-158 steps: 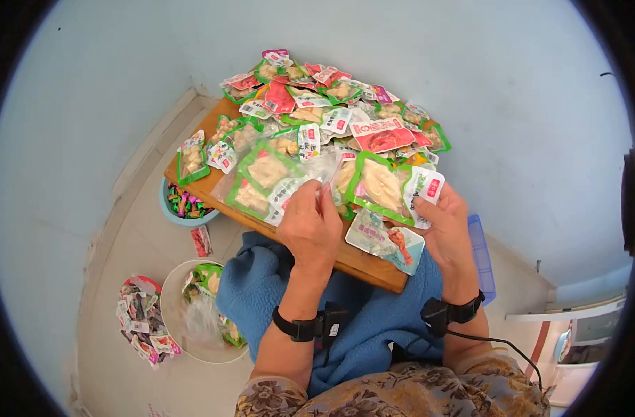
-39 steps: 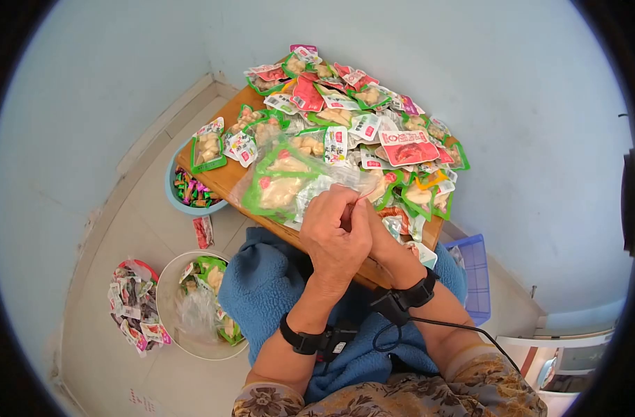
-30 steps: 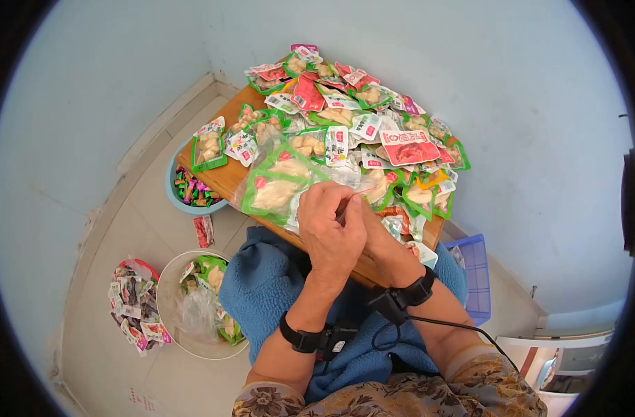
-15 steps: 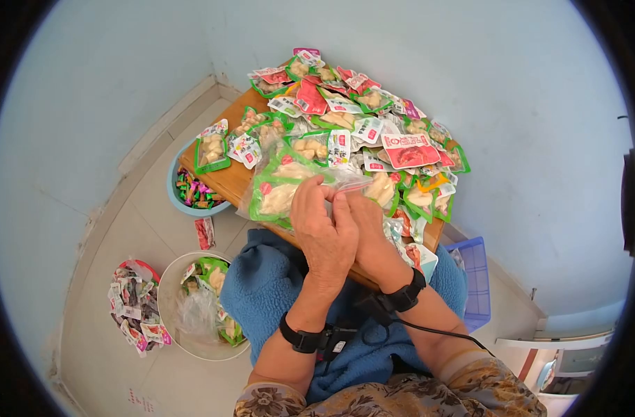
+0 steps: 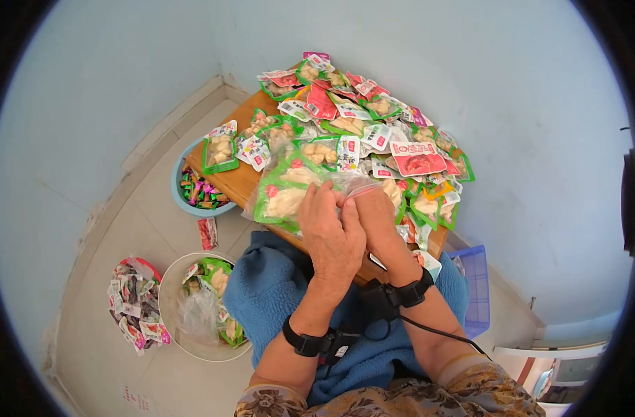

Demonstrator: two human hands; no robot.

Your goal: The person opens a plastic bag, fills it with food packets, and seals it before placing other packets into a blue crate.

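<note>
A clear zip-top bag (image 5: 284, 191) with green-edged snack packets inside lies at the near left part of the wooden table (image 5: 223, 179). Its reddish seal strip runs toward my fingers. My left hand (image 5: 330, 236) is closed on the bag's mouth, thumb against the edge. Right beside it, my right hand (image 5: 379, 221) is curled over the same edge, its fingertips partly hidden. Both hands touch or nearly touch each other. Behind them is a heap of snack packets (image 5: 349, 125) in green, white and red, with a red-and-white packet (image 5: 418, 158) on top.
On the floor at left stand a blue basin (image 5: 180, 199) of wrapped sweets, a white bucket (image 5: 166, 306) with packets and a plastic bag, and a red container (image 5: 147, 266) heaped with dark packets. One red packet (image 5: 207, 234) lies loose. A purple-blue crate (image 5: 476, 288) is at right.
The view has shifted slightly, so the table appears a little further right and down. My right hand has turned, its back now more over the bag's edge. Both hands stay at the bag's mouth.
</note>
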